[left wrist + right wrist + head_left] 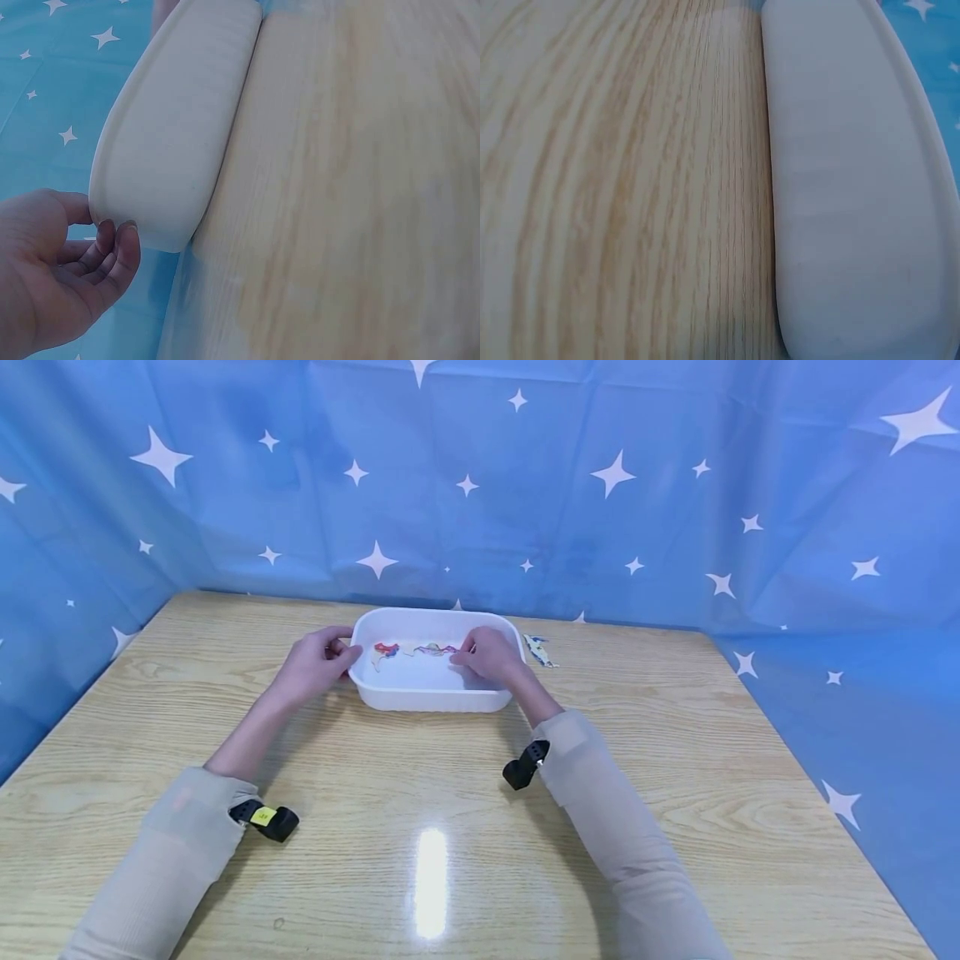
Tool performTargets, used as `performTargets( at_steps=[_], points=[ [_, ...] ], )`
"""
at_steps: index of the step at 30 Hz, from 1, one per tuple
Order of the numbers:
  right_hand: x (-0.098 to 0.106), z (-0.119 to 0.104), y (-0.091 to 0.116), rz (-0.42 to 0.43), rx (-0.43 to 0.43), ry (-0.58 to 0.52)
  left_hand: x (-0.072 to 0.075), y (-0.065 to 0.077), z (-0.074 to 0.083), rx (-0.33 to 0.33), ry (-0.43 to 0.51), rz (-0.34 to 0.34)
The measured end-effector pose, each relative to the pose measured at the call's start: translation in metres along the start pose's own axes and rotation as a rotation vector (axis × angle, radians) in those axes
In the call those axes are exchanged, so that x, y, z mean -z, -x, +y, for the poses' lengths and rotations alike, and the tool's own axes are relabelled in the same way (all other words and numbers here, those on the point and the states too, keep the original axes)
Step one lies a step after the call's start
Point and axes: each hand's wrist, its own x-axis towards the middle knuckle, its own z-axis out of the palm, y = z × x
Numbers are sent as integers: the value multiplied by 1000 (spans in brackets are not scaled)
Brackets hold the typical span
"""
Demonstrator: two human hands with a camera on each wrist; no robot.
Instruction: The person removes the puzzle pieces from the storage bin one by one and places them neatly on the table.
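A rounded white plastic tub (427, 700) is pinched by the left hand (318, 664); whether the thin purplish piece (432, 650) inside is held by the right hand (491, 656) cannot be told; loosely pinched, it could be dropped.

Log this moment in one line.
Left hand: holds tub, left end; Right hand: in tub, at purple piece, grip unclear; Red piece: in tub; Pale piece: right of tub

Under fingers (126, 259), pale wood-grain table (360, 860). Beyond and either side of fingers, blue cloth (420, 460), white stars (613, 473). Nearer than fingers, bright light streak (431, 885) on wood.
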Motion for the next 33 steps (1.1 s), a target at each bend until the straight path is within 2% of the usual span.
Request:
performTargets(
  at_steps=[7,13,22,33],
  points=[
    [2,-3,1,19,63,-102,1,0,0,-6,-5,-1],
    [4,-3,1,37,113,-122,0,0,1,-4,5,10],
    [7,-3,2,63,126,-161,0,0,0,2,-5,4],
    [20,0,7,134,144,-346,1,1,0,-4,-8,1]
  ],
)
